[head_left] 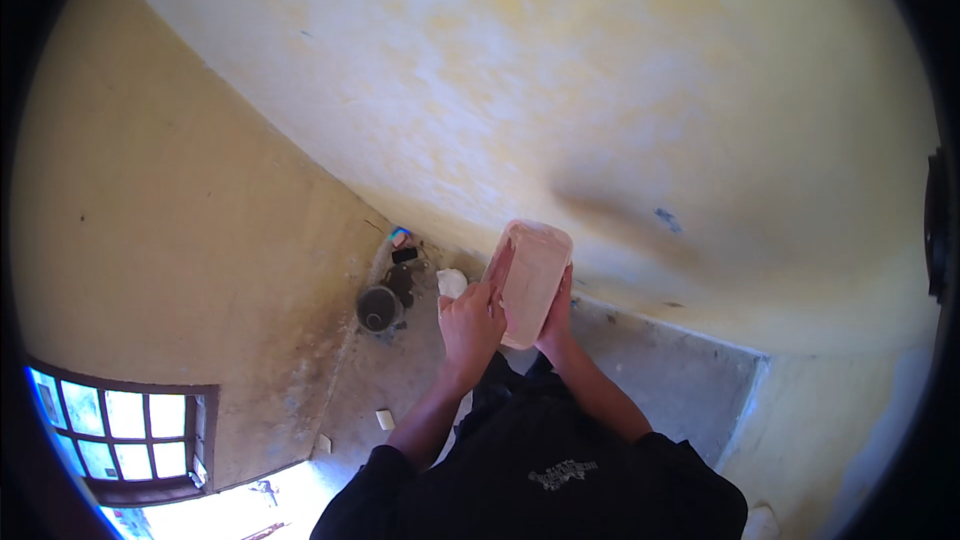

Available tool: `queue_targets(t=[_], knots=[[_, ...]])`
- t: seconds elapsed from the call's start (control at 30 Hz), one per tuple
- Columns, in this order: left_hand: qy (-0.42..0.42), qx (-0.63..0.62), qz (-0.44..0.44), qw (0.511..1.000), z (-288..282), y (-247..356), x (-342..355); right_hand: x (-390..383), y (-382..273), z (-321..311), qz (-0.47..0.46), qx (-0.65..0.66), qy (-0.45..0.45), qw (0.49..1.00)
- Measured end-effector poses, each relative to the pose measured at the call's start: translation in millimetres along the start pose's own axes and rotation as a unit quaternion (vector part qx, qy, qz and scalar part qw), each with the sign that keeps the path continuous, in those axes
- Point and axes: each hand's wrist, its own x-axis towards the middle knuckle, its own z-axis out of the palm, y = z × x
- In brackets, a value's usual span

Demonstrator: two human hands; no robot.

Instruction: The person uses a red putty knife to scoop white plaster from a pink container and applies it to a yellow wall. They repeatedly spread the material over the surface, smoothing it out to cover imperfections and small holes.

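A pale pink rectangular tray (pixel 540 275) with rounded corners is held up in front of my body, close to the wall. Pinkish-white smears cover its inside. My right hand (pixel 557 320) grips it along the right side, fingers wrapped behind the edge. At its left edge my left hand (pixel 469 331) is closed, with fingertips reaching over the tray's side; what they hold, if anything, I cannot make out. Just beyond the left hand shows a white lump-like thing (pixel 452 283); whether it touches the hand is unclear.
A patchy whitish-yellow wall (pixel 480 90) rises ahead. In the corner stand a dark bucket (pixel 379 309) and a small black item (pixel 404 255). A white block (pixel 385 420) lies on the concrete floor (pixel 650 360). A barred window (pixel 125 420) is at lower left.
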Motion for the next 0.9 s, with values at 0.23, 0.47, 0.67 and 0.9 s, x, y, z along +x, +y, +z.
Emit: queue_targets(t=[0.23, 0.47, 0.67, 0.9], knots=[[0.011, -0.064, 0.062, 0.996, 2.2, 15.6, -11.8, 0.3, 0.0, -5.0, 0.014, 0.003, 0.005, 1.0], [0.039, 0.022, 0.075, 0.996, 24.0, 20.8, 8.4, -4.7, -3.4, 12.1, -0.017, -0.045, 0.021, 0.999], [0.019, -0.042, 0.083, 0.995, 17.5, 29.2, 1.4, -5.7, -14.1, 9.3, -0.008, -0.051, 0.033, 0.998], [-0.035, -0.004, 0.023, 0.999, 6.4, 24.2, 3.5, -7.8, -16.4, 19.5, -0.027, -0.038, 0.021, 0.999]])
